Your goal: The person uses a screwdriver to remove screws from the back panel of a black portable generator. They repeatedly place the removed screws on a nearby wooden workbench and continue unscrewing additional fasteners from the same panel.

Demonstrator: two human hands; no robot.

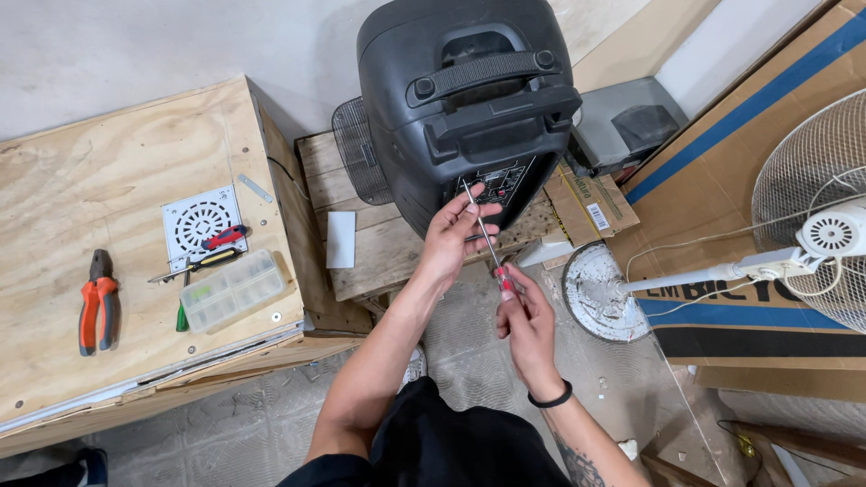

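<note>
Looking down from the head camera, a large black speaker (469, 108) with a strap handle on top stands on a wooden pallet (379, 243) in the upper middle of the frame. Its small control panel (501, 183) faces the person. The left hand (456, 236), at frame centre, has its fingers curled closed around the thin metal shaft of a long screwdriver (481, 227), steadying it just below the panel. The right hand (528, 320), just lower and to the right, grips the screwdriver's red handle with closed fingers; a black band sits on that wrist. The tool's tip meets the control panel.

On the left of the frame a plywood worktop (90, 180) carries orange-handled pliers (96, 302), a white round-holed grille plate (203, 221), a small red tool (225, 237), a yellow-and-black screwdriver (194, 264) and a clear plastic parts box (233, 289). At the right edge lies a white pedestal fan (812, 216), its round base (600, 293) near the right hand, resting on flattened cardboard (758, 162)
</note>
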